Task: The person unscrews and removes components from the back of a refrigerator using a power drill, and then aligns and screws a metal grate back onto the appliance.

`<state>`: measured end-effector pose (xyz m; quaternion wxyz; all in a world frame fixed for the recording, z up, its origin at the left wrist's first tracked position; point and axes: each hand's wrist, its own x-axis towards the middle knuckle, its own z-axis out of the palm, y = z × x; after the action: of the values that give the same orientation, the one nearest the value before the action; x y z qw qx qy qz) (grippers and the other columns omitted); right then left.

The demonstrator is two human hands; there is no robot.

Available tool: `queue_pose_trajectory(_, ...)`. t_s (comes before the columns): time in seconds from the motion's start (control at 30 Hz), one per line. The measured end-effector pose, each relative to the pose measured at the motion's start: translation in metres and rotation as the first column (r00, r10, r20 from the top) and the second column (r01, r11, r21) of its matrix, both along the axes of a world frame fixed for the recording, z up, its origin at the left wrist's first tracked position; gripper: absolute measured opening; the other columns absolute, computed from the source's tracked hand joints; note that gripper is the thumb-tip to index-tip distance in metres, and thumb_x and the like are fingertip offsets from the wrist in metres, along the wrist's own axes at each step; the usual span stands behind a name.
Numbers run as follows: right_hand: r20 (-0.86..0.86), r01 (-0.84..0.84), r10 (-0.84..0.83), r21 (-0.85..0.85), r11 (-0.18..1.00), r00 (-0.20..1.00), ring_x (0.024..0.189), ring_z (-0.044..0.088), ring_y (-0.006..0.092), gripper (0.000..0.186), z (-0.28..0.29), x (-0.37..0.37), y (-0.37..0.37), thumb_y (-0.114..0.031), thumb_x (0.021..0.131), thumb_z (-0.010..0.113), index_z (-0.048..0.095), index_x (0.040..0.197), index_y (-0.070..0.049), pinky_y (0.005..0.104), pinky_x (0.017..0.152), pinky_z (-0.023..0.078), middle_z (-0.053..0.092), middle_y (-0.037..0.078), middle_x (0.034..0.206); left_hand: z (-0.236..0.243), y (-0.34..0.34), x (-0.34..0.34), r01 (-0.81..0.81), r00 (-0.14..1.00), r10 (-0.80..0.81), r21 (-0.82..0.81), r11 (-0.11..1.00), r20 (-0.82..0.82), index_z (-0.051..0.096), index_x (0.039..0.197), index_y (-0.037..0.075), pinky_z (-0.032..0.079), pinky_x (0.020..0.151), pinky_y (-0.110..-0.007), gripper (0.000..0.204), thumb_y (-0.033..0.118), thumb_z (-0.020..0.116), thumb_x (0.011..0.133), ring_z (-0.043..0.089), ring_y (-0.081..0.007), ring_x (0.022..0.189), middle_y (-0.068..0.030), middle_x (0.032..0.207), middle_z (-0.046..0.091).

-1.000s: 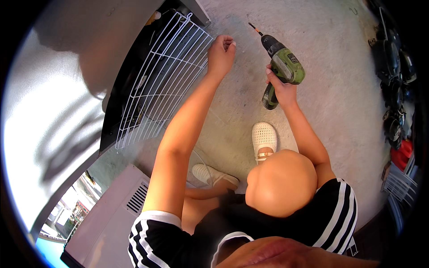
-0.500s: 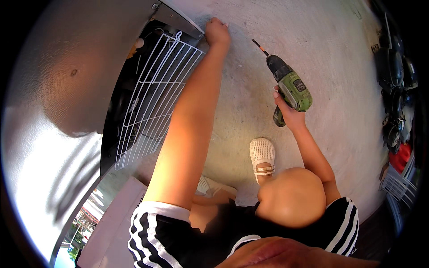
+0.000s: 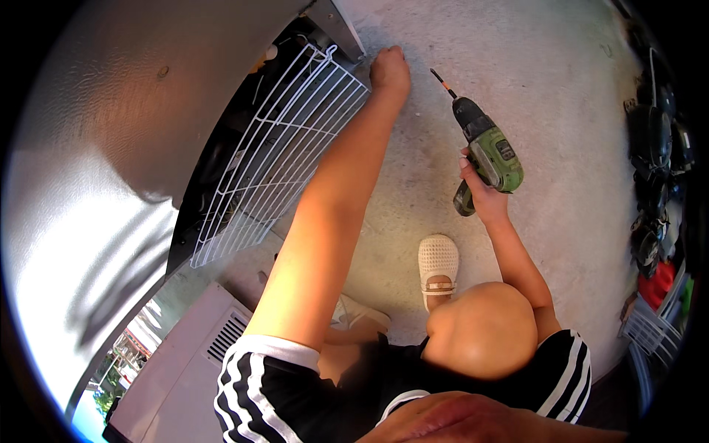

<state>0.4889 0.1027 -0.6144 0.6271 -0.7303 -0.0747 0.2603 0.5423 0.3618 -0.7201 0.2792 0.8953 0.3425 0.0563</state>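
My right hand (image 3: 487, 198) is wrapped round the grip of a green and black cordless drill (image 3: 496, 159). Its long bit points up and to the left, toward my left hand. My left arm reaches far forward. At its end my left hand (image 3: 391, 72) is closed beside the corner of a grey metal strip (image 3: 338, 28), low over the concrete. What its fingers hold, if anything, is hidden. A white wire rack (image 3: 284, 140) leans at a slant left of my left forearm, against the dark opening of a large metal-sided appliance (image 3: 96, 103).
Concrete floor (image 3: 561, 111) stretches under both hands. Dark shoes or similar items (image 3: 653, 133) line the right edge, with a red object (image 3: 656, 284) and white wire racks (image 3: 653, 325) below them. A pale vented box (image 3: 177, 362) stands at lower left. My beige clog (image 3: 439, 258) is between my arms.
The whole view has shifted, bringing the appliance and rack further right. My left hand has drawn slightly nearer to me, and the drill's tip is a little closer to it. Both hands stay closed.
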Motion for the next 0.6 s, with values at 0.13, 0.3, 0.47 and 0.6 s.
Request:
queue_pose_trajectory(0.13, 0.086, -0.024, 0.026, -0.034, 0.999, 0.996, 0.075, 0.058, 0.0086, 0.025, 0.01, -0.004, -0.005, -0.01, 0.088, 0.069, 0.061, 0.111, -0.005, 0.0257, 0.067, 0.049, 0.065, 0.001, 0.099, 0.017, -0.02, -0.015, 0.023, 0.99, 0.012, -0.249, 0.968, 0.139, 0.064, 0.096, 0.003, 0.053, 0.075, -0.039, 0.021, 0.015, 0.07, 0.079, 0.066, -0.03, 0.089, -0.0146, 0.099, 0.068)
queue_pose_trajectory(0.3, 0.061, -0.041, 0.043, -0.042, 0.998, 0.997, 0.079, 0.059, 0.0087, 0.025, 0.016, -0.016, -0.011, -0.013, 0.089, 0.069, 0.062, 0.112, -0.006, 0.0256, 0.07, 0.05, 0.065, 0.001, 0.099, 0.056, -0.068, -0.085, -0.039, 0.874, 0.465, -0.932, 0.361, 0.143, 0.062, 0.109, 0.002, 0.055, 0.077, -0.028, 0.024, 0.015, 0.066, 0.089, 0.066, -0.0165, 0.091, -0.0081, 0.104, 0.068)
queue_pose_trajectory(0.47, 0.095, -0.188, 0.197, -0.1, 0.977, 0.976, 0.08, 0.058, 0.0082, 0.022, 0.028, -0.043, -0.016, -0.014, 0.088, 0.069, 0.063, 0.108, -0.006, 0.0262, 0.071, 0.049, 0.064, 0.0, 0.096, 0.09, -0.061, -0.153, 0.107, 0.587, 0.799, -0.966, -0.237, -0.131, 0.063, 0.111, 0.009, 0.056, 0.084, -0.027, 0.019, 0.016, 0.061, 0.094, 0.067, -0.013, 0.093, -0.0031, 0.101, 0.069)
queue_pose_trajectory(0.6, 0.136, -0.326, 0.344, -0.141, 0.935, 0.929, 0.077, 0.058, 0.0086, 0.019, 0.038, -0.061, -0.015, -0.016, 0.089, 0.069, 0.063, 0.104, -0.006, 0.0263, 0.069, 0.048, 0.063, -0.001, 0.088, 0.111, -0.048, -0.191, 0.128, 0.541, 0.821, -0.946, -0.297, -0.184, 0.064, 0.108, 0.013, 0.054, 0.088, -0.029, 0.018, 0.022, 0.065, 0.092, 0.064, -0.0093, 0.102, 0.0013, 0.108, 0.069)
